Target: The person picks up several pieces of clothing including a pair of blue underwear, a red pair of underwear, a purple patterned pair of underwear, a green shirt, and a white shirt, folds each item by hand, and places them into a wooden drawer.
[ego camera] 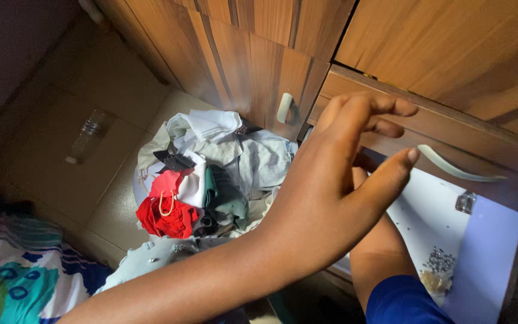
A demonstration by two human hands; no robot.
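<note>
Drawer (487,240), pulled open at about 3 o'clock of the view, has its long axis running from 10 o'clock toward 4 o'clock, its wooden front with a pale curved handle (460,168) facing up-left. Nearest, the left hand (331,180) crosses in from 7 o'clock and hovers over the drawer's front edge, fingers (385,108) spread wide, thumb apart, holding nothing. Behind and under it the right hand is hidden; only a forearm and blue sleeve (400,300) show, so I cannot tell its grip. Inside, the white drawer floor carries small dark bits and a clear object, too small to make out. Farther, at 9 o'clock, a heap of clothes (211,174) lies on the floor, a clear bottle (85,135) beyond it.
</note>
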